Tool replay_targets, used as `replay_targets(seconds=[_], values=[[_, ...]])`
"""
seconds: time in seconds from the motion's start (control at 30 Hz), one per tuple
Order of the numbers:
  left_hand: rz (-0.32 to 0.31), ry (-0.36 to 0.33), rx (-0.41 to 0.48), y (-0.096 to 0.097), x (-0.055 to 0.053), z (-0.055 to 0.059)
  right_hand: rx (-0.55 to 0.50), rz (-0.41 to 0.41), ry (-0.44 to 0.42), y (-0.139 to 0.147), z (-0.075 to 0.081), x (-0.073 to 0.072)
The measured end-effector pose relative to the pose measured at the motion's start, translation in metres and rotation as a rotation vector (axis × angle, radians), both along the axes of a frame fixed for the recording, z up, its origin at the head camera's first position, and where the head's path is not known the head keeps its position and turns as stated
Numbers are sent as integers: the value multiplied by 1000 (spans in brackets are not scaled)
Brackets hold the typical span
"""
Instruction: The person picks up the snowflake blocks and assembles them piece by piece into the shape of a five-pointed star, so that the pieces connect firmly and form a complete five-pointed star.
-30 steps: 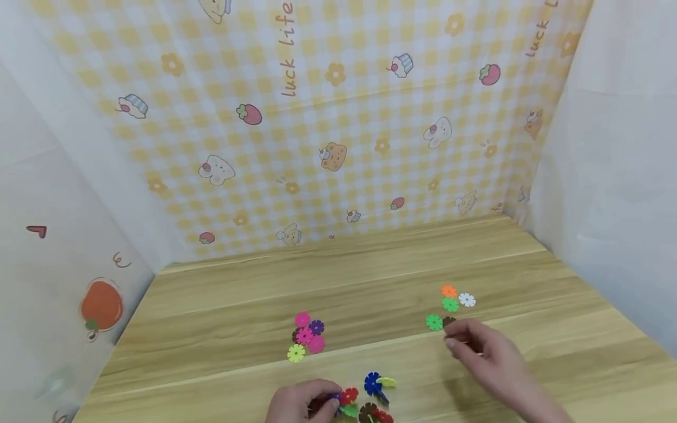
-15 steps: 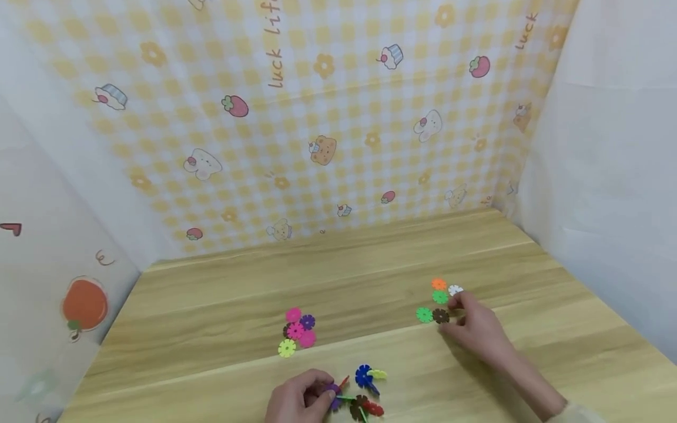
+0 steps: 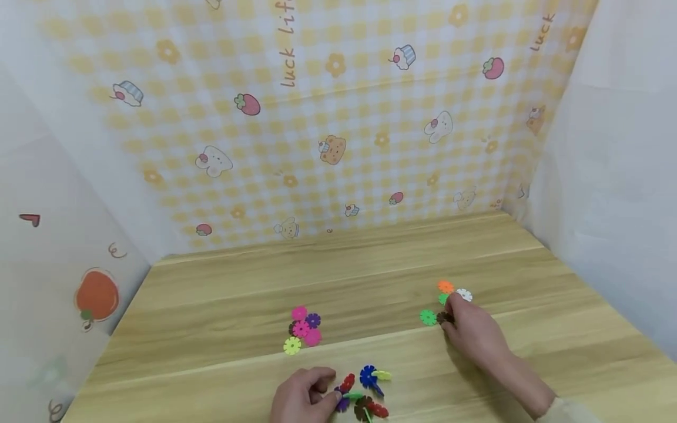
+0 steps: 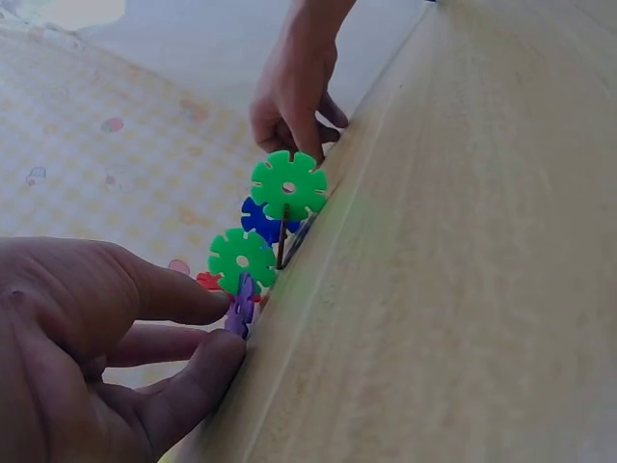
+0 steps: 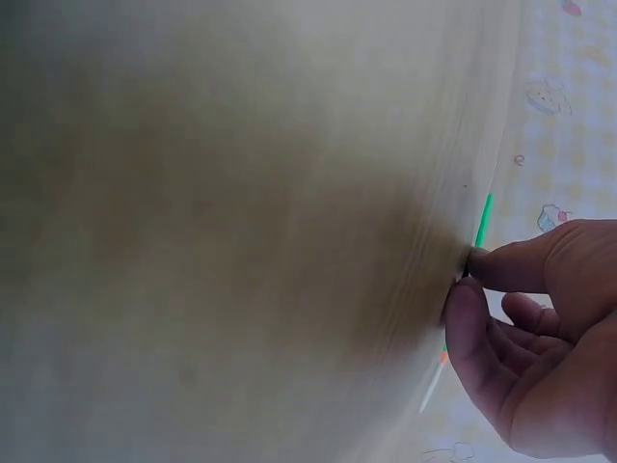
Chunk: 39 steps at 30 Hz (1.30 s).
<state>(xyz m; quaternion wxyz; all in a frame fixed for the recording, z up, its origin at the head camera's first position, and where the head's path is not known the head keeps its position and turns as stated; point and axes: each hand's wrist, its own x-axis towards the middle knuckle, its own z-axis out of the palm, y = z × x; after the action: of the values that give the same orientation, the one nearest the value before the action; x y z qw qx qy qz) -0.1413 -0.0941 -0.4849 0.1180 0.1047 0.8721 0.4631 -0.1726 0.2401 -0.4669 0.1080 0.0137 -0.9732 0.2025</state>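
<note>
In the head view my left hand (image 3: 305, 396) pinches a purple notched snowflake disc (image 3: 342, 403) between thumb and index finger. A red snowflake disc (image 3: 347, 383) and a green snowflake disc (image 3: 353, 396) join onto it. Beside these sits a brown snowflake disc (image 3: 362, 408) with another red disc (image 3: 378, 409). My right hand (image 3: 478, 332) reaches to the right-hand group and pinches a second brown disc (image 3: 443, 318), partly hidden by the fingers. From the right wrist view, the thumb and index fingertips (image 5: 474, 258) meet low at the tabletop.
A joined blue disc (image 3: 368, 376) and yellow disc (image 3: 382, 375) stand near the left hand. Pink discs (image 3: 300, 313) lie in a pile farther back with purple and yellow ones. Around the right hand lie green (image 3: 428, 318), orange (image 3: 445, 286) and white discs (image 3: 464, 295).
My right hand's fingers have spread around the brown disc and then drawn together on it. The left hand has turned its joined discs slightly, so the red disc's face shows again.
</note>
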Motion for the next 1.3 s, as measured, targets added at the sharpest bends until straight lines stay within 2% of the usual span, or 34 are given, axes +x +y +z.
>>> replay_targets(seconds=[0.1, 0.23, 0.3, 0.33, 0.47, 0.63, 0.93, 1.13, 1.3], values=[[77, 67, -41, -3, -1, 3, 6, 5, -29, 0, 1, -2], [280, 201, -155, -11, -7, 4, 25, 32, -46, 2, 1, -5], [361, 217, -195, -16, -12, 3, 20, 51, -54, 3, 1, -7], [380, 214, -204, -18, -13, 2, 7, 54, -64, 4, 1, -8], [371, 157, -208, -23, -18, 0, -85, 46, -124, 4, 1, -10], [349, 167, -242, -24, -21, -1, -159, 58, -124, 9, -2, -11], [334, 198, -269, -22, -20, -4, -156, 73, -107, 13, -5, -8], [360, 149, -283, -24, -18, -5, -177, 70, -108, 12, -6, -7], [360, 137, -264, -23, -19, -3, -166, 61, -72, 12, -5, -5]])
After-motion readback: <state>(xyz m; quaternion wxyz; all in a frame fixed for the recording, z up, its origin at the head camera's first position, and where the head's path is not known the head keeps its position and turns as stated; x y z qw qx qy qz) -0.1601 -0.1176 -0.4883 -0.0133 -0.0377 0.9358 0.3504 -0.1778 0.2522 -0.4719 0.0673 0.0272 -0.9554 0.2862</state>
